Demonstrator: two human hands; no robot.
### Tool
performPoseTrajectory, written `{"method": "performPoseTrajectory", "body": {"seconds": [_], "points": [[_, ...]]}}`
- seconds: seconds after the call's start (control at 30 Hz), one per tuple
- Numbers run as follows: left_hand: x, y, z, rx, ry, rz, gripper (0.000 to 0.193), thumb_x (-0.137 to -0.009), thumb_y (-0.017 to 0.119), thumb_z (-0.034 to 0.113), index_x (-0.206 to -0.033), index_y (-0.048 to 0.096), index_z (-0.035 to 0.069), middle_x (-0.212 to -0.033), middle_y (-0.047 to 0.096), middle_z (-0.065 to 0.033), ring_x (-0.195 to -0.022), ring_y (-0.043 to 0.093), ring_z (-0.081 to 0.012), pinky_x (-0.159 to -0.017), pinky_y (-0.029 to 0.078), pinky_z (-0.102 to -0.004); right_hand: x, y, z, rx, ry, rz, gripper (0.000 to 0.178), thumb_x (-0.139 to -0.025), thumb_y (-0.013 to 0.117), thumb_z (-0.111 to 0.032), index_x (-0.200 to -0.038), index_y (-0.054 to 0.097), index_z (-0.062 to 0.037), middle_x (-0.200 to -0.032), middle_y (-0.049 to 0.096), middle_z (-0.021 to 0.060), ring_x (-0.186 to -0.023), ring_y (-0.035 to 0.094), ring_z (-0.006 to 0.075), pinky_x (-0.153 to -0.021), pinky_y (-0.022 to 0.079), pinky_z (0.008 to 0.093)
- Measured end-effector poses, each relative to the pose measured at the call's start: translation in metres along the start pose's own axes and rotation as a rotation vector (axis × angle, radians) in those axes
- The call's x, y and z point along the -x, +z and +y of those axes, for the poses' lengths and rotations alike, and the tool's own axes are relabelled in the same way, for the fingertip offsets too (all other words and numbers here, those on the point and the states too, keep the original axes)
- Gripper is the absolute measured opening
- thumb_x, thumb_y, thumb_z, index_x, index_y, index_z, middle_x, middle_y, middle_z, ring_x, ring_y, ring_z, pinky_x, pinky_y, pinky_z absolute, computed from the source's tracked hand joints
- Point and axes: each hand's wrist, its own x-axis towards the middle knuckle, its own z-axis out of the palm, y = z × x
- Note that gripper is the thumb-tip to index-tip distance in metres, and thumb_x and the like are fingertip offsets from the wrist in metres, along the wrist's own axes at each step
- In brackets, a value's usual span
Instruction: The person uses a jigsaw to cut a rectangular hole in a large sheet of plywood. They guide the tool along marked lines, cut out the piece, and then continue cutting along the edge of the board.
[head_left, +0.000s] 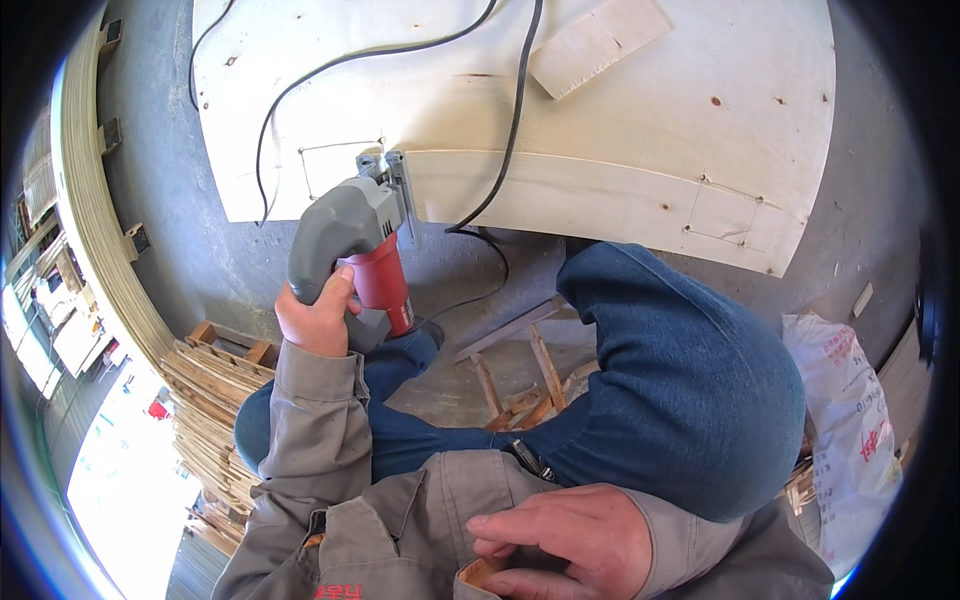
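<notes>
My left hand point(322, 312) is closed round the handle of a grey and red jigsaw point(345, 225). The saw's metal base meets the near edge of a large pale plywood sheet point(640, 110). From the saw, a long thin line runs rightward across the sheet, roughly along its near edge. Small pencilled rectangles are marked near both ends of that edge. Down at my chest, my right hand point(575, 535) has its thumb and fingers at the edge of a jacket pocket point(478, 578) with orange lining; its fingertips are partly hidden.
A black power cable point(515, 120) loops over the sheet. A loose wood offcut point(600, 45) lies at the far side. Stacked boards point(110, 250) curve along the left. My bent knee point(690, 370) is under the near edge. A white sack point(845, 430) stands at right, wooden pieces point(540, 370) below.
</notes>
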Motion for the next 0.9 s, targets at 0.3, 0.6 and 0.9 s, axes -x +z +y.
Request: {"method": "performPoseTrajectory", "body": {"seconds": [0.3, 0.6, 0.9], "points": [[-0.0022, -0.0011, -0.0019, -0.021, 0.002, 0.009, 0.027, -0.089, 0.076, 0.015, -0.104, 0.07, -0.006, -0.08, 0.067, -0.0115, -0.059, 0.06, -0.0162, -0.057, 0.047, -0.029, -0.0011, -0.0012, -0.0002, 0.0, -0.001, -0.008, 0.049, -0.084, 0.083, -0.008, -0.127, 0.061, 0.0012, -0.094, 0.071, 0.0115, -0.079, 0.073, 0.0278, -0.069, 0.056, 0.0349], [-0.0024, -0.0002, 0.0014, -0.026, 0.001, 0.01, 0.025, -0.089, 0.076, 0.015, -0.101, 0.071, -0.006, -0.08, 0.067, -0.0112, -0.059, 0.06, -0.0167, -0.058, 0.048, -0.0295, -0.0009, -0.0008, -0.0018, 0.015, -0.009, 0.016, 0.049, -0.084, 0.084, -0.008, -0.127, 0.061, 0.0012, -0.093, 0.071, 0.0119, -0.078, 0.073, 0.0278, -0.068, 0.056, 0.0347], [-0.0044, -0.0006, 0.0009, -0.027, 0.006, -0.004, 0.015, -0.092, 0.072, 0.008, -0.1, 0.068, -0.004, -0.08, 0.068, -0.008, -0.06, 0.062, -0.0135, -0.056, 0.047, -0.0279, -0.0011, 0.0001, -0.0005, 0.004, -0.013, 0.019, 0.05, -0.085, 0.084, -0.009, -0.127, 0.06, 0.0012, -0.092, 0.071, 0.0124, -0.077, 0.072, 0.028, -0.067, 0.055, 0.0353]]}}
